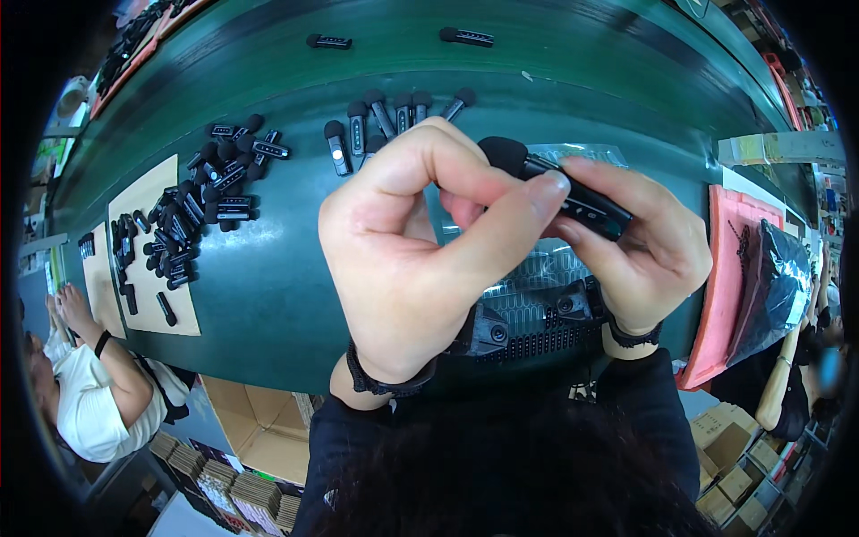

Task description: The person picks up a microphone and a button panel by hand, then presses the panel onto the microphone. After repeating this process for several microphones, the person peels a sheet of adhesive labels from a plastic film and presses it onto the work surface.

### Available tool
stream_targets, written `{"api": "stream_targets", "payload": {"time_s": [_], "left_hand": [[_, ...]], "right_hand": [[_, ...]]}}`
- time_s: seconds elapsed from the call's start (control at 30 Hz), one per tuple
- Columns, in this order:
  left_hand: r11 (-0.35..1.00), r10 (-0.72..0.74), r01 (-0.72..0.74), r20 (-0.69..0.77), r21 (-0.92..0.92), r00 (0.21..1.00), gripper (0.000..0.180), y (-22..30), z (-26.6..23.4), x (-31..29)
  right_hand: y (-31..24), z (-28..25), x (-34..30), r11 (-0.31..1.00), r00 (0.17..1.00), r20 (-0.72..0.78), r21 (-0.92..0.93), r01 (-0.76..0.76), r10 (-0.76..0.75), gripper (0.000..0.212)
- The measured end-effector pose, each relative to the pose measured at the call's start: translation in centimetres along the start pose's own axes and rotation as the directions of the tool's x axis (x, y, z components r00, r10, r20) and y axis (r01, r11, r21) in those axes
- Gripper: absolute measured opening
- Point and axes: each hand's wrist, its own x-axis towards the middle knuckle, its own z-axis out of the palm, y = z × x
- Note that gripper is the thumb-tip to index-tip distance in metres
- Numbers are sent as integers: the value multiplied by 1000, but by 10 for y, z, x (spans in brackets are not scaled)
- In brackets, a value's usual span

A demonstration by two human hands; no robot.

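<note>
Above the green bench, both my hands meet on a small black clip-on microphone (pixel 595 211) with a foam windscreen (pixel 503 154) on its far-left end. My right hand (pixel 658 246) grips the body between thumb and fingers near its lower-right end. Thumb and forefinger of my left hand (pixel 394 242) are pinched at the body just below the foam; what lies between those fingertips is partly hidden. Beyond my left hand stands a loose group of similar microphones (pixel 357 130), partly covered by it. Clear plastic trays (pixel 528 268) lie under my hands.
Many more microphones (pixel 183 210) are heaped at left, partly on a cardboard sheet (pixel 179 304). Two microphones (pixel 467 37) lie on the far ledge. Pink foam (pixel 716 295) with a black bag (pixel 769 286) is at right. Other people sit at left (pixel 98 394) and right.
</note>
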Motion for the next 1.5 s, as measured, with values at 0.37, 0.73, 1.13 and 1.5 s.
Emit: {"api": "stream_targets", "payload": {"time_s": [0.37,0.73,1.13,1.5], "left_hand": [[995,91,-88,-58,55,994,17,-4,10,-6],[971,193,-187,-24,145,981,18,-4,9,-7],[943,-321,330,151,-44,935,12,0,4,11],[789,55,-80,59,609,997,23,-33,-17,26]], "right_hand": [[-11,-7,2,999,993,107,-8,-47,48,37],[-21,-9,6,994,995,95,-95,50,-41,37],[-3,-5,3,947,973,35,226,-229,227,25],[32,10,29,947,940,257,171,-273,224,20]]}}
